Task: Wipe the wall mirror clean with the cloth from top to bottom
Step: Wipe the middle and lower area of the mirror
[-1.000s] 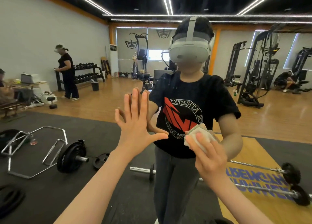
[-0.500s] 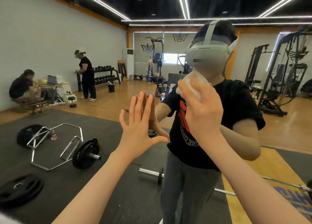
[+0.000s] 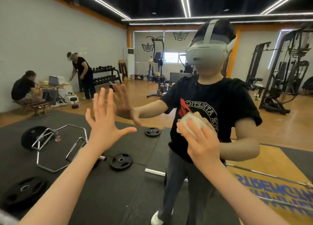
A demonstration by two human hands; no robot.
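The wall mirror point(image 3: 50, 38) fills the whole view and reflects the gym and me. My right hand point(image 3: 203, 143) grips a folded white cloth point(image 3: 187, 123) and holds it against the glass at the chest height of my reflection, right of centre. My left hand point(image 3: 105, 121) is raised flat, fingers spread, at the glass left of centre. Its reflection sits just up and to the right of it. Whether the palm touches the glass I cannot tell.
All else is reflection: black floor mats with weight plates point(image 3: 121, 161), a chrome hex bar point(image 3: 55, 150) and a barbell point(image 3: 155, 172) behind me. Two other people point(image 3: 83, 72) are at the far left wall by a dumbbell rack. Gym machines stand at the right.
My right hand rose with the cloth to head height, then came down the glass to chest height. My left hand stayed raised and spread; its reflection now shows apart from it.
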